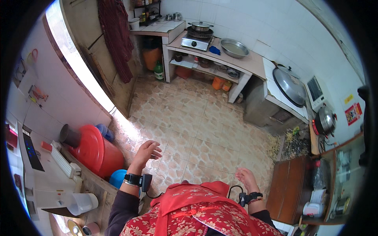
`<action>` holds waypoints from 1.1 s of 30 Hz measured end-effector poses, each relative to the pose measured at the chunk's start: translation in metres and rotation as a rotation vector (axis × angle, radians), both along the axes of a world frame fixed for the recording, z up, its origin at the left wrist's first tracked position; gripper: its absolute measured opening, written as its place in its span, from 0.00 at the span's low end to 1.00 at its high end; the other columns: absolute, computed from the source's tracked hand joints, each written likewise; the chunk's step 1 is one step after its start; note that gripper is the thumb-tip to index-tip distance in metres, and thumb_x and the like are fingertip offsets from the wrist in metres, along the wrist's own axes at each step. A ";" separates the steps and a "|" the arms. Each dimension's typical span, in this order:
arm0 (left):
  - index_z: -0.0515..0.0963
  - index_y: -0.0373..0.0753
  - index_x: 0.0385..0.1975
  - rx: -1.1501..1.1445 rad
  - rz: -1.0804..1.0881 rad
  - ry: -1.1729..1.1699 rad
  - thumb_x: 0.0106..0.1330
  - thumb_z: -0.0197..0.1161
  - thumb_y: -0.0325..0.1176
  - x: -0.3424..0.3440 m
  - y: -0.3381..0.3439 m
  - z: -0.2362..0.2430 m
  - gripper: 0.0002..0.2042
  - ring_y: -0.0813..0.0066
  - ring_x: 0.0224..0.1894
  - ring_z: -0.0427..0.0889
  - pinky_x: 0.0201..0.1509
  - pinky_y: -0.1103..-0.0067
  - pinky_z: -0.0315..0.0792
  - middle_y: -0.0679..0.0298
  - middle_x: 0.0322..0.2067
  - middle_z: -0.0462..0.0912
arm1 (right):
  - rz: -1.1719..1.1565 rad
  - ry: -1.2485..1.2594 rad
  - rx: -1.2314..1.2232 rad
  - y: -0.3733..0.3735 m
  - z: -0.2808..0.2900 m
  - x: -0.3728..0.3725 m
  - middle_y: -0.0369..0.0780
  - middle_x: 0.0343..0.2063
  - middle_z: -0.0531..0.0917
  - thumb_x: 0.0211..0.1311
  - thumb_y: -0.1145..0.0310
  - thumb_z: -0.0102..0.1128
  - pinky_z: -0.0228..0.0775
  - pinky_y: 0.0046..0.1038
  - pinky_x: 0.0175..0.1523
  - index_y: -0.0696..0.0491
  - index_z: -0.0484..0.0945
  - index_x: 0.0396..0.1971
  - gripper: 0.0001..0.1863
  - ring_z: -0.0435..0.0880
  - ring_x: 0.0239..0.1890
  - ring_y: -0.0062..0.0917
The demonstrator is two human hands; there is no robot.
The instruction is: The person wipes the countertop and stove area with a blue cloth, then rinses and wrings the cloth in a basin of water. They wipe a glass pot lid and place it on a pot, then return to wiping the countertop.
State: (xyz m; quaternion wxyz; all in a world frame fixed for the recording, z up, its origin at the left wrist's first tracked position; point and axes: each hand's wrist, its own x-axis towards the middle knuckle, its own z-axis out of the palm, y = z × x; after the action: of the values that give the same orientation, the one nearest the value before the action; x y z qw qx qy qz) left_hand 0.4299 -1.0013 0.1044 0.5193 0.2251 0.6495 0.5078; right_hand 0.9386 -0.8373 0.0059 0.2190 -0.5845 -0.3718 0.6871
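Observation:
My left hand is held out over the tiled floor, its fingers loosely spread with nothing in them. The nearest thing to it is a big red lidded bucket, just to its left and apart from it. My right hand hangs lower on the right, fingers slightly bent and empty, near a brown wooden cabinet. Neither hand touches anything. A black strap with a small device is on each wrist. Between the forearms shows my red apron.
Along the far wall, a tiled counter carries a gas stove with a lidded pot and a metal basin. A large wok lid covers the right-hand counter. A blue basin stands beside the bucket. A door stands ajar at far left.

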 end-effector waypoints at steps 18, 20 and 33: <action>0.79 0.44 0.45 -0.037 0.760 0.340 0.72 0.59 0.43 -0.178 0.147 -0.019 0.12 0.79 0.37 0.80 0.39 0.80 0.71 0.70 0.37 0.82 | 0.284 0.142 0.055 0.418 -0.045 -0.227 0.42 0.34 0.85 0.67 0.68 0.55 0.74 0.22 0.37 0.57 0.79 0.45 0.12 0.83 0.33 0.22; 0.79 0.36 0.47 -0.080 0.780 0.427 0.71 0.60 0.41 -0.200 0.133 -0.020 0.15 0.80 0.39 0.80 0.41 0.82 0.73 0.67 0.38 0.82 | 0.318 0.090 0.024 0.443 -0.040 -0.260 0.42 0.34 0.85 0.67 0.69 0.54 0.74 0.22 0.37 0.57 0.79 0.45 0.11 0.83 0.34 0.22; 0.54 0.40 0.71 -0.059 1.232 0.629 0.59 0.67 0.53 -0.546 0.138 0.060 0.44 0.65 0.64 0.62 0.70 0.61 0.50 0.63 0.55 0.68 | 0.399 -0.037 -0.074 0.545 -0.041 -0.422 0.43 0.33 0.86 0.65 0.67 0.59 0.77 0.25 0.32 0.57 0.79 0.46 0.13 0.86 0.30 0.27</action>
State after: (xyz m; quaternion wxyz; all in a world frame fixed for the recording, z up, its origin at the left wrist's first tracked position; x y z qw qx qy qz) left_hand -0.1159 -0.8632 0.1643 -0.0707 -0.0623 0.7922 0.6029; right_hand 0.5161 -0.2925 -0.0353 0.0501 -0.5194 -0.4587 0.7192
